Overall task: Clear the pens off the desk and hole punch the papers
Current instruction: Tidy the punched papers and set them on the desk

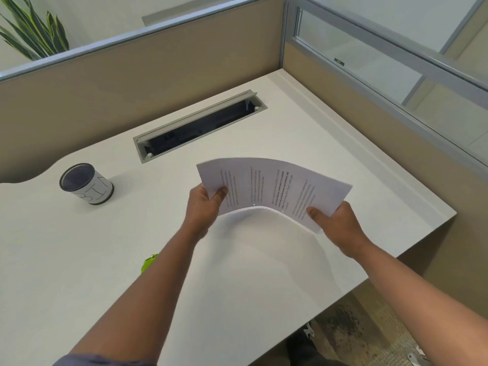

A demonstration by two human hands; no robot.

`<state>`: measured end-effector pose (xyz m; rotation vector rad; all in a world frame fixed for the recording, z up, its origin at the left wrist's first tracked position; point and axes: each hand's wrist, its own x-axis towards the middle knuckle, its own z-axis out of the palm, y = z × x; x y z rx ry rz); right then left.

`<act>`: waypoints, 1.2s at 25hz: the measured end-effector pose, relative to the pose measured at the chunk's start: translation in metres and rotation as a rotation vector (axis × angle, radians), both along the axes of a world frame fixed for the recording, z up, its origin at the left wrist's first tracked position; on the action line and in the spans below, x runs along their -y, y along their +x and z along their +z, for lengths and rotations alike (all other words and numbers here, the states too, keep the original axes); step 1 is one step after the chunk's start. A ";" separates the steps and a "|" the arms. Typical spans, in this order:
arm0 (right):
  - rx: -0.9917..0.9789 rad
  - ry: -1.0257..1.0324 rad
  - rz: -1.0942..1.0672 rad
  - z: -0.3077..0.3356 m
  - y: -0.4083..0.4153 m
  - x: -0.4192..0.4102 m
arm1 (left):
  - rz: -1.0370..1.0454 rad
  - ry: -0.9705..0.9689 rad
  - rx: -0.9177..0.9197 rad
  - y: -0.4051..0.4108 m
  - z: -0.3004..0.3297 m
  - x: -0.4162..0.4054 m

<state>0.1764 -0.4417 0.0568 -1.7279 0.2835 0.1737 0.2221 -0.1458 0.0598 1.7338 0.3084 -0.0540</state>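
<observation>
A stack of printed papers (272, 186) is held above the white desk (79, 260), bowed upward in an arch. My left hand (204, 207) grips its left end, thumb on top. My right hand (336, 224) grips the right end the same way. A dark mesh pen cup (85, 184) with a white label stands on the desk at the left; its inside looks dark and I see no pens in it. A bright green object (148, 263) peeks out from behind my left forearm, mostly hidden. No loose pens show on the desk.
An open cable tray slot (200, 125) is set into the desk behind the papers. Tan partition walls (148, 75) close the back and right sides. The desk's right edge (396, 260) drops to carpeted floor. A plant (34, 33) stands beyond the partition at top left.
</observation>
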 end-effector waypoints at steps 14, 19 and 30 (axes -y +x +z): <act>0.145 -0.450 0.296 0.073 0.065 0.013 | -0.614 0.598 0.096 0.070 0.110 0.024; 0.062 -0.340 0.223 0.066 0.077 0.031 | -0.567 0.664 0.178 0.090 0.089 0.057; -0.226 -0.285 0.105 0.004 0.145 0.099 | -0.728 1.150 0.227 0.047 -0.053 0.129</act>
